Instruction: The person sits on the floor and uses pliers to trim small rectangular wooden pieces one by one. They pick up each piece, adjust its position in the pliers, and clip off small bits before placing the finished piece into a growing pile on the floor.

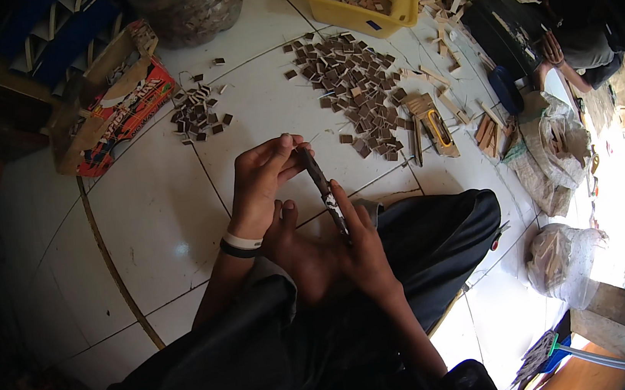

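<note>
My left hand (253, 182), with a white and a black band at its wrist, is closed in a pinch at the upper end of a slim dark tool with a worn white patch (332, 206). Whether a small piece sits between those fingertips too is hidden. Around the tool's lower part my right hand (367, 254) is closed, its index finger stretched along the side. Both hands are above my bare foot and dark trousers. Beyond them many small brown square tiles (362, 85) lie spread on the white floor, and a smaller heap of tiles (199, 111) is farther left.
A red printed cardboard box (129, 112) and a big clear plastic container (187, 9) stand at the far left. Behind the tiles is a yellow tub (322, 9) holding pieces. A wooden block (432, 126), wood strips and sacks (551, 156) lie right, near another person (581, 49).
</note>
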`<state>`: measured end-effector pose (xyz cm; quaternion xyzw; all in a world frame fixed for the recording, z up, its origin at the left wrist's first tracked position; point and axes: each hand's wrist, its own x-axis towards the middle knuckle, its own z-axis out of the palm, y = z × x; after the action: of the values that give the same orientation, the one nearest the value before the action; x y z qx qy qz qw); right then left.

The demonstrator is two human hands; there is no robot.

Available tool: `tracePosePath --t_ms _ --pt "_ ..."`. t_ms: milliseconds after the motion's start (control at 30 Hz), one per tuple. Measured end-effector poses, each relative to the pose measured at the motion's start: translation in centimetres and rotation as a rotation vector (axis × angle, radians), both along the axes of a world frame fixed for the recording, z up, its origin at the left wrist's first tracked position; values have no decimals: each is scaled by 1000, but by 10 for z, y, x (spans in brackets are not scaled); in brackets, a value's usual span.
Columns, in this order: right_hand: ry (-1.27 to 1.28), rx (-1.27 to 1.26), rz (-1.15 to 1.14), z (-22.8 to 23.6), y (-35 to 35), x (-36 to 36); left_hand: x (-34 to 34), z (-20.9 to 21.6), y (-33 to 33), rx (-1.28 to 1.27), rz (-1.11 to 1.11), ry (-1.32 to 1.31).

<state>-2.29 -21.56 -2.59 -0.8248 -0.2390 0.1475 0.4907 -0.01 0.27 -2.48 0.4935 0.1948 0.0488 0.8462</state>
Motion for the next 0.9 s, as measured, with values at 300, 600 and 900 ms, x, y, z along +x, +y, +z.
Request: tracePosePath --t_ms 300,600,900 --pt "14 -3 27 0 1 2 -3 12 3 -42 -32 51" --pt "5 10 13 6 5 0 -3 14 1 -20 -35 17" --pt "19 -33 25 9 -1 2 -4 20 2 -32 -89 15"
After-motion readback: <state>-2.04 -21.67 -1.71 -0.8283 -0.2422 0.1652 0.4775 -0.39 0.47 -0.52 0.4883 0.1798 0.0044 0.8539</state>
